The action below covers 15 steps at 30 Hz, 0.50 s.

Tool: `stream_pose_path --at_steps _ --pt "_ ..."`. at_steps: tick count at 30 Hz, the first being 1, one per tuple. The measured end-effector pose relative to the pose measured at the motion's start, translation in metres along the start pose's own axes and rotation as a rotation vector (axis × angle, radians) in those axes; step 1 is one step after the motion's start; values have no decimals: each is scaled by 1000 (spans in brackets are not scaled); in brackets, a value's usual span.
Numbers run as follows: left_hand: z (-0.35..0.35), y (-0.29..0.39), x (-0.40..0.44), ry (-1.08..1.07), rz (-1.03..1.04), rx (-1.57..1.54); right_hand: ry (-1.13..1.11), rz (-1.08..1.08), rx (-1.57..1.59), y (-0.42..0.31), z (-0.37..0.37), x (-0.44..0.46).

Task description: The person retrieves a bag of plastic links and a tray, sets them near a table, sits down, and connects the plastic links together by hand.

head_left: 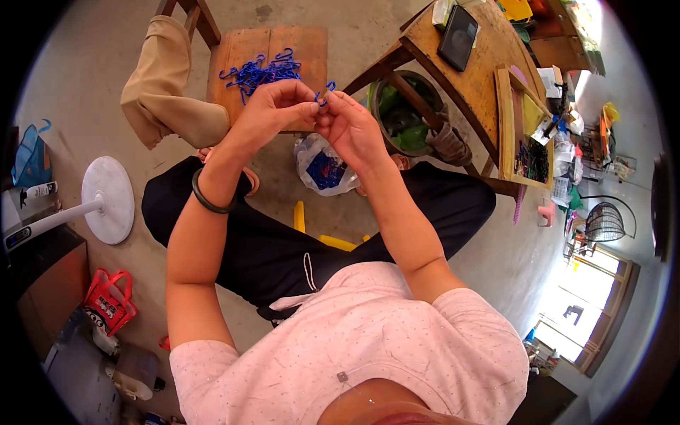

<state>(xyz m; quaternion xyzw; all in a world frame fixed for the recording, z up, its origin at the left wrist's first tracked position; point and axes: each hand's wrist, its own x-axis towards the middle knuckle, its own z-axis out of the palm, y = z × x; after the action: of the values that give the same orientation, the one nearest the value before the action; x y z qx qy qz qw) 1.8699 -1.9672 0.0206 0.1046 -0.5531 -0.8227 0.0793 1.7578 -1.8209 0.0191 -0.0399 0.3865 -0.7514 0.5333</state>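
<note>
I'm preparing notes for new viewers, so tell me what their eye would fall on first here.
Probably the tangle of bright blue hooks on the wooden seat, just beyond the left hand and right hand, whose fingertips meet at one blue hook. Next might come the red bag toward the picture's lower left, with a white round base above it in view.

Hook pile [261,73] on stool [312,49], ahead. Left hand [280,108] and right hand [348,129] side by side at its near edge. Plastic bag [307,151] on floor between feet. Table [487,88] at right: phone [459,39] on top, bin [386,99] underneath, tray [504,131] at near end. Left floor: stand base [108,200], tote bag [111,304] behind it.
</note>
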Motion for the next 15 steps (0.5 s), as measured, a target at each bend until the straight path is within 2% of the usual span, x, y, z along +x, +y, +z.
stream_pose_path --at_steps 4,10,15 --pt "-2 -1 4 -23 59 42 -33 -9 31 -1 -7 1" --pt "-3 1 1 133 26 25 -55 -20 44 -6 -3 -6" --pt "-5 1 0 176 -7 37 -106 -41 35 -7 -5 -7"
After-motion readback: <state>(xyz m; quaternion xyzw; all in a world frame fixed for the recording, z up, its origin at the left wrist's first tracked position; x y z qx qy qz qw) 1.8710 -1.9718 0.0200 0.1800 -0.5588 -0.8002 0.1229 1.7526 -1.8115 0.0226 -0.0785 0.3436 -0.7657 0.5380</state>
